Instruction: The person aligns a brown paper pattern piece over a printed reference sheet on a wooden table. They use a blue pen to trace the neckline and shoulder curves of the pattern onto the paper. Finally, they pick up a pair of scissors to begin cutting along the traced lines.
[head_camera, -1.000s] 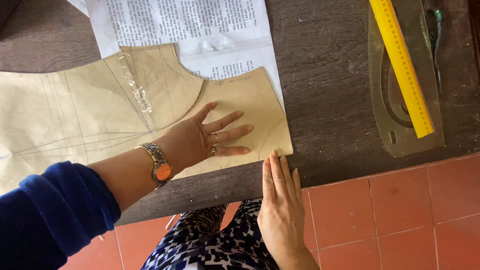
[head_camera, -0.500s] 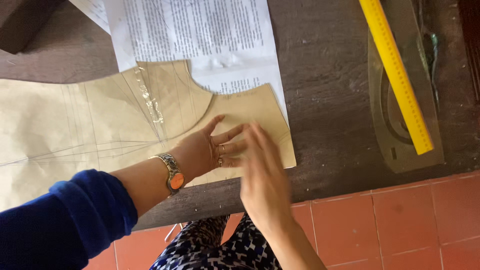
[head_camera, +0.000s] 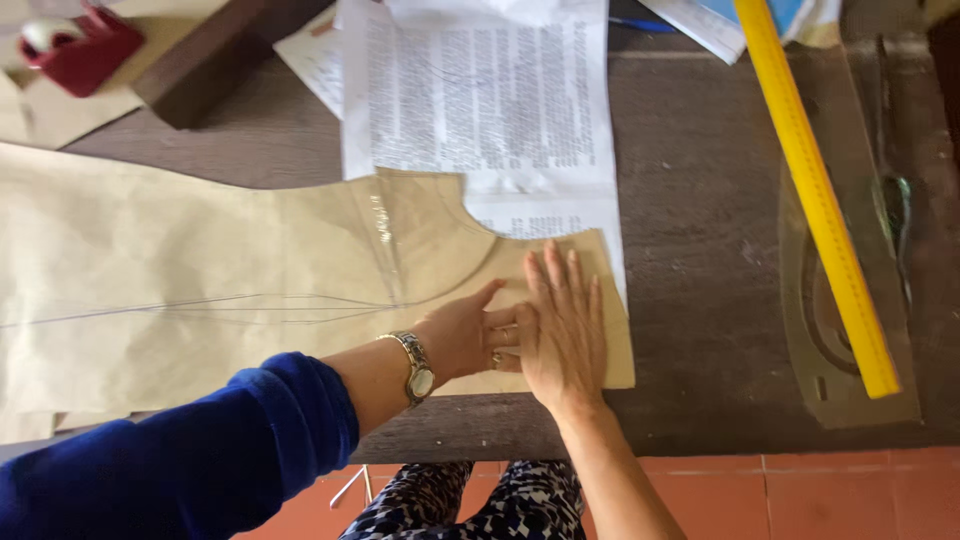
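Head view: dark table (head_camera: 700, 250) carries brown paper pattern (head_camera: 200, 290), cut to shape, taped seam, pencil lines drawn; printed sheet (head_camera: 480, 100) beneath. My left hand (head_camera: 465, 335) and right hand (head_camera: 562, 335) flat, fingers spread, pressing pattern's right end, gripping nothing. Yellow ruler (head_camera: 810, 190) untouched, well apart.

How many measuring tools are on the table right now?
2, both right of the hands: a yellow ruler lying diagonally, and a clear curved ruler under it. Others may sit hidden under the printed sheets or out of frame.
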